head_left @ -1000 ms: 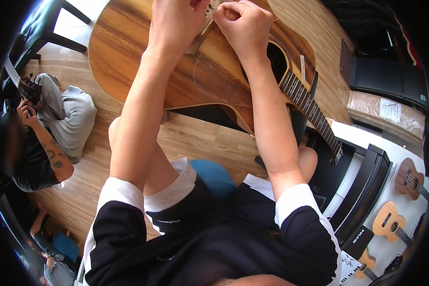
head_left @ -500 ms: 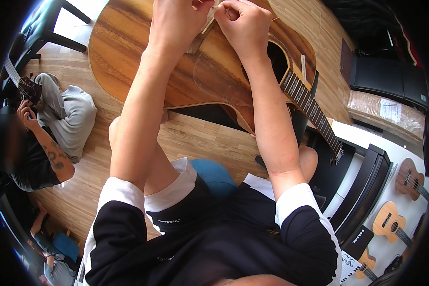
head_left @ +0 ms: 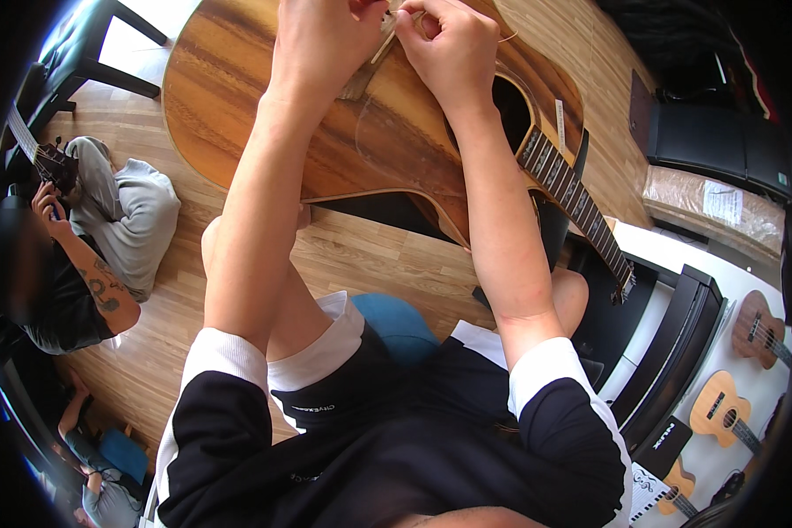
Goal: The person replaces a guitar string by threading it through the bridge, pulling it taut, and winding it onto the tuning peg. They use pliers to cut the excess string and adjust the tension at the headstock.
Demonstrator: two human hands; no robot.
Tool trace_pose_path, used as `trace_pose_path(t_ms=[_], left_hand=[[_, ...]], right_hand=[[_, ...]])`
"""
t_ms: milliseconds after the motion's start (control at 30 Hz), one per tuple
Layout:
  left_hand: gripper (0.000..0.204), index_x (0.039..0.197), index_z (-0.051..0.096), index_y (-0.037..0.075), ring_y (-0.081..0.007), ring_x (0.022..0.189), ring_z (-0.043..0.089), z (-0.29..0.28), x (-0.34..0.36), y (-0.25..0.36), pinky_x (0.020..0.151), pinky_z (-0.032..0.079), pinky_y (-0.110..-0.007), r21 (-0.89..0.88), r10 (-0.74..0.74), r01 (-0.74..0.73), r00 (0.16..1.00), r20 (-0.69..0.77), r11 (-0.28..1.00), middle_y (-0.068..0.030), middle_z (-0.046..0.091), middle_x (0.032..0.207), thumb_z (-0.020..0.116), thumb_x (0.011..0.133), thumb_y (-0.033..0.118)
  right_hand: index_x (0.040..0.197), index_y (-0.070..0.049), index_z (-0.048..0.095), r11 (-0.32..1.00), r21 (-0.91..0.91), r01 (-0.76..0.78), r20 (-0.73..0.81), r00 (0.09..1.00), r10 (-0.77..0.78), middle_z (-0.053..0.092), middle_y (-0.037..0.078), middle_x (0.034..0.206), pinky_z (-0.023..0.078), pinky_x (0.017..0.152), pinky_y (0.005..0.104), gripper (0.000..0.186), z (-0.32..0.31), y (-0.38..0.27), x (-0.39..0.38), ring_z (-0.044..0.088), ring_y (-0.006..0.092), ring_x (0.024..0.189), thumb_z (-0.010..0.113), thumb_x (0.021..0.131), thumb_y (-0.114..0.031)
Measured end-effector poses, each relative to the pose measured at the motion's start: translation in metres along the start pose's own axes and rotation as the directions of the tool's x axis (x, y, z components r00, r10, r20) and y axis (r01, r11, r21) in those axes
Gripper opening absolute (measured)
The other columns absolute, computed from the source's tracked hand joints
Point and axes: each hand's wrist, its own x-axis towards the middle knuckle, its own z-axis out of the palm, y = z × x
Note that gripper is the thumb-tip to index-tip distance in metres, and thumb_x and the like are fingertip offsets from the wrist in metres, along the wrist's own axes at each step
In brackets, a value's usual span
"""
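An acoustic guitar (head_left: 229, 97) with a glossy brown-striped wooden top lies face up in front of me, its fretted neck (head_left: 581, 201) slanting to the right. Over its bridge (head_left: 358, 85) both my hands are raised close together. My right hand (head_left: 453, 44) is closed in a pinch on a thin guitar string (head_left: 508, 38), whose coppery length sticks out past the knuckles. Beside it, my left hand (head_left: 321, 44) pinches the string's end, where a tiny dark tip shows between the fingertips. The sound hole (head_left: 512, 104) is partly covered by my right wrist.
A pale strip (head_left: 560, 123) lies on the guitar top near the neck. On the left a person (head_left: 88, 264) sits holding another guitar's neck. Black bench legs (head_left: 123, 77) stand far left. Several ukuleles (head_left: 720, 407) and a black keyboard (head_left: 664, 352) are at right.
My left hand has shifted slightly left and up, and its fingertips have turned a little. The right hand stays nearly in place with the string. The guitar has not moved.
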Motion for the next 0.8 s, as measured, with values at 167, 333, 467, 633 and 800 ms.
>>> trace_pose_path(t_ms=[167,333,467,633,800], left_hand=[[0.015,0.088,0.07,-0.005,-0.0287,0.071,0.071,0.002,0.0,-0.001,0.065,0.055,-0.034,0.002,0.006,-0.006,0.999,-0.047,1.0,-0.0203,0.07,0.078,0.061,0.076,-0.002],[0.015,0.088,0.069,-0.005,-0.0287,0.071,0.07,0.0,0.0,-0.004,0.065,0.055,-0.033,0.055,0.028,-0.025,0.998,-0.057,0.998,-0.0204,0.07,0.079,0.062,0.076,-0.002],[0.013,0.089,0.069,-0.005,-0.0248,0.069,0.07,-0.004,0.0,0.006,0.063,0.053,-0.031,0.029,-0.098,0.098,0.995,-0.012,0.995,-0.0184,0.07,0.078,0.064,0.078,0.0],[0.019,0.092,0.071,0.001,-0.0166,0.073,0.071,0.002,-0.003,-0.013,0.063,0.054,-0.028,0.113,-0.096,0.09,0.995,0.043,0.989,-0.0085,0.074,0.086,0.075,0.083,0.017],[0.017,0.098,0.072,0.003,-0.0131,0.075,0.07,0.001,0.002,-0.02,0.067,0.055,-0.027,0.057,0.036,-0.039,0.997,0.061,0.998,-0.0051,0.074,0.087,0.073,0.084,0.013]], right_hand=[[0.081,0.0,0.069,1.0,0.013,0.014,-0.043,0.999,-0.013,0.065,0.017,0.072,0.051,0.058,0.0376,0.011,0.004,0.006,-0.001,0.064,0.031,0.062,0.068,0.082,-0.01],[0.081,0.001,0.068,0.999,0.015,-0.039,-0.035,0.999,0.04,0.065,0.017,0.071,0.051,0.058,0.037,0.01,0.004,0.005,-0.001,0.065,0.0302,0.062,0.067,0.081,-0.009],[0.083,-0.001,0.068,1.0,-0.014,-0.001,-0.079,0.997,0.0,0.065,0.015,0.074,0.051,0.059,0.0375,0.009,0.0,0.0,0.0,0.065,0.0305,0.063,0.066,0.083,-0.01],[0.085,-0.004,0.069,0.985,-0.052,0.163,-0.184,0.968,-0.17,0.063,0.012,0.076,0.048,0.058,0.0377,0.008,-0.007,0.004,0.007,0.062,0.03,0.065,0.066,0.086,-0.012],[0.082,-0.004,0.069,0.99,-0.015,0.142,-0.401,0.906,-0.136,0.053,0.0,0.064,0.033,0.049,0.0249,0.011,-0.071,0.002,0.032,0.044,0.0085,0.055,0.069,0.089,-0.012]])
